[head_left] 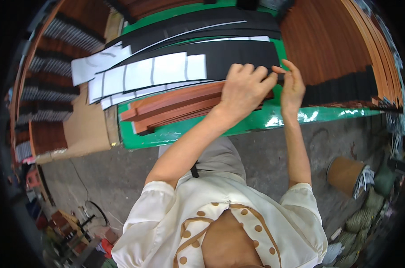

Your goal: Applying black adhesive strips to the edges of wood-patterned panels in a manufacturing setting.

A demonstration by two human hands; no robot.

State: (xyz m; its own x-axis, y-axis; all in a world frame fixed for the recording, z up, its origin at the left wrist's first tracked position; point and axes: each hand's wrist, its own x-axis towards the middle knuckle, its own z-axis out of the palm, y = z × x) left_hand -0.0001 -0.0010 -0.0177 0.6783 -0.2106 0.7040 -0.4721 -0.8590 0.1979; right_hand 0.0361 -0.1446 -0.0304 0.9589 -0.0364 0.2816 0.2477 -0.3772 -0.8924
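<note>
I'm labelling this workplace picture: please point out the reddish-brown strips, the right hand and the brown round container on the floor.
reddish-brown strips (175,105): head view, upper strip's long face
right hand (293,91): head view, middle of the hand
brown round container (344,173): head view, its side wall

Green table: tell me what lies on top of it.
Black strips, white sheets, brown strips and, at right, brown panels. The left hand hides part of the brown strips; the table under all these is covered.
</note>
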